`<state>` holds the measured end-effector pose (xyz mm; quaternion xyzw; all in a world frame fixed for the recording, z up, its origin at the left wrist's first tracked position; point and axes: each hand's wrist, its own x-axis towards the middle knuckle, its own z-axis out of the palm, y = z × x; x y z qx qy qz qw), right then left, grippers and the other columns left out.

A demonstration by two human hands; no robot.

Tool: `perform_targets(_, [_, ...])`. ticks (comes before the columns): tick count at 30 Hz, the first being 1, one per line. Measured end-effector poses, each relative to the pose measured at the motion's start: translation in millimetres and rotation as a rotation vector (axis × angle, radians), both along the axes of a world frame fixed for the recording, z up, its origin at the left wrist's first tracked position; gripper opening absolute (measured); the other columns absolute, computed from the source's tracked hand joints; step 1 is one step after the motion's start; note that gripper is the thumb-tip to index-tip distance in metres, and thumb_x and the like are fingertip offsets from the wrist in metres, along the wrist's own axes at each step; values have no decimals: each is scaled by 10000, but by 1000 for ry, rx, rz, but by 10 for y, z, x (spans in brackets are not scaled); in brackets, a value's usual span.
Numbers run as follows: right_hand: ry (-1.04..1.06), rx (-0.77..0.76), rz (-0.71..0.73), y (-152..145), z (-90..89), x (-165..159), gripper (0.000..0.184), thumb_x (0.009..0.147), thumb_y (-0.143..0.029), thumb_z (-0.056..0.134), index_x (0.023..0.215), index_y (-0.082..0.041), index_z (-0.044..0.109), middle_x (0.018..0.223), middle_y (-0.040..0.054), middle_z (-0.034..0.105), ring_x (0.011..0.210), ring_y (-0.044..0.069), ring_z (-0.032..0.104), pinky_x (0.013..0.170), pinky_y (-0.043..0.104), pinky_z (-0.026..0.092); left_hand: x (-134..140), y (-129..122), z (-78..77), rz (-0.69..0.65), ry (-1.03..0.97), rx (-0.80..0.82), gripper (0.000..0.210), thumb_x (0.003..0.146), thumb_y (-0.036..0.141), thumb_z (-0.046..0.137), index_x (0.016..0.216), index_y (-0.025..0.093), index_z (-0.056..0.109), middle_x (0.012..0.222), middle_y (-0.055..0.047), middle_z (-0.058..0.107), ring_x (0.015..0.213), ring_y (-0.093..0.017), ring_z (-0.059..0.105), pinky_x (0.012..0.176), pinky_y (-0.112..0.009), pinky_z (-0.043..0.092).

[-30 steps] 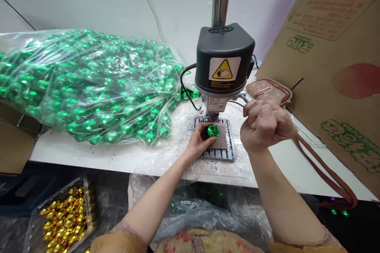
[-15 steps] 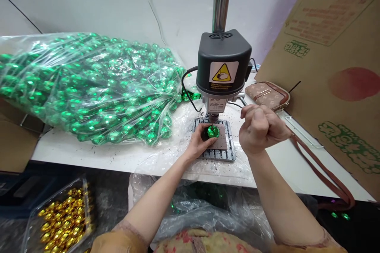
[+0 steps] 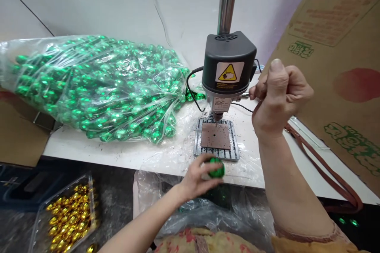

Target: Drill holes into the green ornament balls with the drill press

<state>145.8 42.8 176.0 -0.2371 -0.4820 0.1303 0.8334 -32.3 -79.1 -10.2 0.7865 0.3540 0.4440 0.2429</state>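
Observation:
A shiny green faceted ball [image 3: 216, 167] is in my left hand [image 3: 197, 177], the fingers curled around it, at the front edge of the white table. Slight motion blur softens both. My right hand [image 3: 279, 99] is closed in a fist on the drill press lever [image 3: 245, 95], whose grip is hidden in the fist. The black drill press head [image 3: 228, 55] stands above a grooved metal base [image 3: 234, 142]. On that base lies a brown square pad [image 3: 222, 142] with a small dark hole, the drill bit just above it.
A clear bag of green balls [image 3: 118, 87] fills the table's left. Below are a clear tub of gold balls [image 3: 69, 217] and plastic sheeting [image 3: 243, 209] over my lap. A large cardboard box [image 3: 341, 67] and a brown strap [image 3: 320, 162] stand at right. Dark shavings are scattered around the base.
My left hand has drawn the green ball off the brown pad, towards me past the table edge. My right hand has risen with the lever. The view has shifted slightly.

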Motion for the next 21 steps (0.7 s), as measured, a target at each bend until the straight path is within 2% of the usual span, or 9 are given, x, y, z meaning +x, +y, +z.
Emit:
perform_targets(4, [47, 38, 7, 24, -22, 1, 437, 892, -306, 657, 580, -236, 359, 435, -92, 333, 361, 40, 338, 378, 249, 308, -200, -495, -192, -202, 352, 87, 534, 841, 393, 781, 1340, 507, 627, 1363, -47, 701, 1059, -296, 730, 927, -451, 623])
perform_targets(6, [61, 48, 9, 26, -19, -5, 421, 890, -293, 651, 580, -230, 372, 427, -96, 349, 356, 36, 353, 374, 239, 303, -282, -552, -263, -235, 423, 135, 611, 836, 419, 774, 1398, 519, 557, 1389, -43, 689, 1129, -307, 716, 989, -480, 616])
perform_targets(8, [68, 41, 15, 17, -15, -14, 409, 891, -279, 638, 584, -228, 372, 426, -98, 358, 358, 35, 366, 374, 235, 304, -358, -439, -266, -190, 400, 216, 593, 884, 392, 717, 1442, 445, 520, 1397, -77, 680, 1234, -307, 676, 1045, -497, 592])
perform_targets(10, [76, 41, 16, 6, -11, -24, 400, 893, -269, 625, 584, -230, 374, 427, -97, 361, 360, 38, 374, 370, 239, 303, -441, -164, -183, -65, 330, 265, 459, 962, 283, 591, 1416, 336, 545, 1338, -117, 700, 1260, -295, 659, 1044, -509, 582])
perform_targets(12, [80, 49, 11, 0, -10, -30, 392, 889, -262, 623, 582, -231, 381, 424, -96, 362, 360, 41, 377, 366, 242, 304, -544, 209, -24, 118, 305, 209, 355, 991, 194, 484, 1315, 270, 606, 1257, -128, 712, 1248, -283, 651, 1059, -522, 552])
perform_targets(14, [90, 50, 1, 3, -15, -27, 394, 880, -262, 630, 573, -231, 385, 420, -96, 359, 358, 42, 377, 365, 245, 310, -673, 563, 168, 370, 370, 115, 270, 967, 206, 527, 1203, 246, 653, 1215, -140, 691, 1275, -321, 603, 1110, -564, 483])
perform_targets(16, [91, 47, 8, 16, -28, -16, 397, 869, -276, 645, 569, -235, 387, 421, -94, 363, 353, 46, 370, 359, 258, 313, -813, 785, 326, 665, 478, 23, 245, 935, 245, 594, 1168, 225, 666, 1209, -167, 652, 1275, -376, 561, 1103, -605, 448])
perform_targets(19, [77, 66, 27, 34, -58, 5, 399, 859, -288, 659, 568, -240, 390, 422, -89, 369, 349, 57, 359, 355, 292, 300, -995, 796, 364, 1003, 627, -79, 406, 920, 385, 651, 1273, 184, 637, 1267, -219, 600, 1311, -455, 489, 1078, -692, 406])
perform_targets(21, [62, 72, 11, 32, -79, 12, 414, 863, -290, 657, 561, -238, 378, 422, -89, 361, 359, 57, 354, 374, 301, 295, -1080, 683, 240, 1092, 691, -118, 620, 917, 504, 647, 1436, 180, 542, 1433, -260, 510, 1435, -511, 355, 1091, -787, 319])
